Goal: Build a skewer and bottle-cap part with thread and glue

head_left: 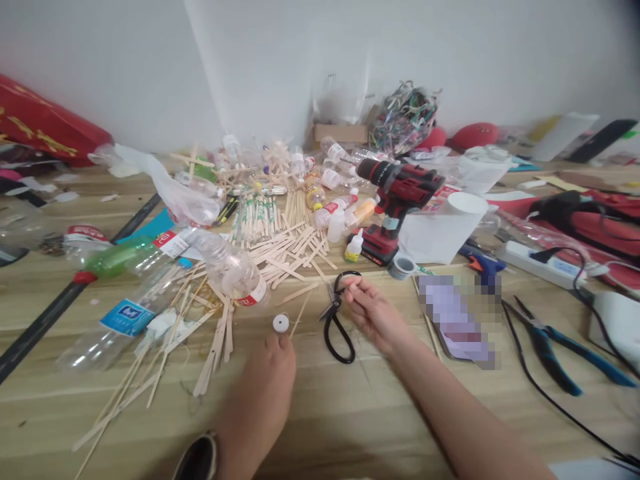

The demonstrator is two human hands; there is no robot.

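Landmark: the scissors, on or just above the table. Blades parted; tips toward the left; the two black loops spread on the right side, one far, one near. The long axis, taken through the pivot, runs roughly across the person's front.

Right hand: immediately right of the scissors and the nearer of the two hands. Thumb and finger are drawn together in a narrow pinch at the far loop. Whether they clasp that loop, a fine thread or nothing cannot be told; fingertips and loop overlap in this view.

Left hand: left of the scissors and nearer the person, blurred. The spool appears held at its fingertips, grip narrow. The spool sits left of the scissors, on the side of the blade tips, well apart from them. Its round white face, with a dark central hole, is turned up to the camera.

Critical relation, as judged: the blade tips face the spool's side, while the right hand is at the loop end. A thin stick lies between spool and blades.

Surroundings: glue bottle and drill beyond the scissors, to the right; phone farther right, then pliers; clear bottle beyond, to the left.
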